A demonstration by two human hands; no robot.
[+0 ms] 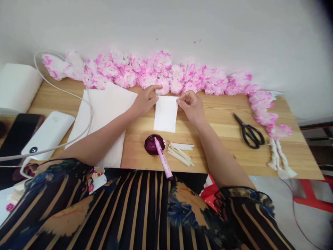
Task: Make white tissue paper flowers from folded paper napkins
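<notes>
A small white paper [165, 116] lies at the centre of the frame, between both hands. The right hand [192, 107] pinches its upper right corner between thumb and fingertips; the left hand [144, 100] is half-curled, thumb at the upper left corner — whether it grips, I cannot tell. Just below, a pink marker [163, 160] leans across a dark purple dish [149, 144], beside white sticks [179, 156]. Larger white sheets [101, 107] lie left of centre (partly under the left forearm), black-handled scissors [250, 134] at right — and pink-and-white flowers [161, 74] line the top.
</notes>
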